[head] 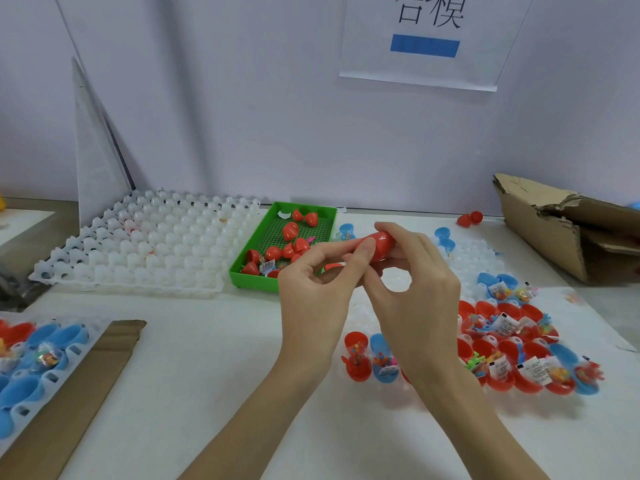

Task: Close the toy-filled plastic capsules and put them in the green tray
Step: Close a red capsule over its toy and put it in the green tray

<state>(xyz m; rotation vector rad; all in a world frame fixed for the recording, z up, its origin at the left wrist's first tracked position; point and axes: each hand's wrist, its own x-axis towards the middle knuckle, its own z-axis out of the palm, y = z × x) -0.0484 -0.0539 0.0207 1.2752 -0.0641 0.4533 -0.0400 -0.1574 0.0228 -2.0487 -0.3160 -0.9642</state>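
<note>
1. Many open capsules (502, 351), filled with toys, wait on the tabletop (214, 368).
2. The left hand (311, 292) and right hand (412, 282) together grip one red capsule (379, 244), seemingly closing it.
3. The green tray (256, 237) beyond holds several red capsules.

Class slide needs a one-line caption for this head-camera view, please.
Both hands, left hand and right hand, press a red capsule shut above the green tray of closed red capsules.

Left hand (313, 271) and right hand (412, 268) pinch a seemingly closed red capsule (381, 244).
</note>
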